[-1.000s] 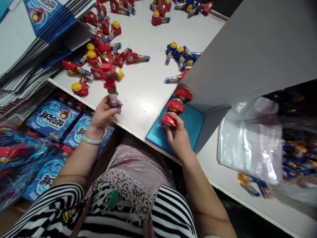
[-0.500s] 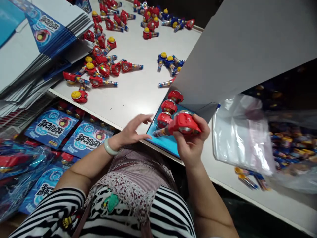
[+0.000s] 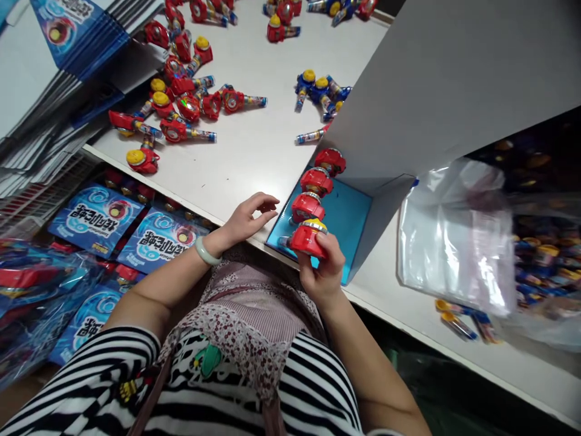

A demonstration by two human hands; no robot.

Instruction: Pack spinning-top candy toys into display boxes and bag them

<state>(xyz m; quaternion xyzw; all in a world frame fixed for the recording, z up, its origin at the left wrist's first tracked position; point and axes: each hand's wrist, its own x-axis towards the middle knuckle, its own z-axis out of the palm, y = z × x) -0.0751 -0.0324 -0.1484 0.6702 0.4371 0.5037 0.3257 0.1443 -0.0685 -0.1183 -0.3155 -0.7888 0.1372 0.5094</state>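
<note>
My right hand (image 3: pixel 324 266) grips a red toy (image 3: pixel 307 240) with a yellow top and a tube sticking out to the left. It is at the near end of a row of similar red toys (image 3: pixel 307 207) in an open display box (image 3: pixel 356 209) with a blue inside. Just left of the box, over the table edge, my left hand (image 3: pixel 252 216) holds nothing, its fingers apart and slightly curled. A pale bangle (image 3: pixel 207 251) circles that wrist. The box's tall grey-white flap (image 3: pixel 422 85) stands up at the right.
Loose red toys (image 3: pixel 175 130) with tubes lie at the table's left, blue ones (image 3: pixel 320 91) farther back. Folded printed cartons (image 3: pixel 86 66) are stacked at left. Filled boxes (image 3: pixel 97 218) stand below the edge. Clear plastic bags (image 3: pixel 454 242) and small tubes (image 3: pixel 458 326) lie at right.
My right hand has moved left and lowered the red toy into line with the row in the box, turning its yellow top up. My left hand stays near the box's left side.
</note>
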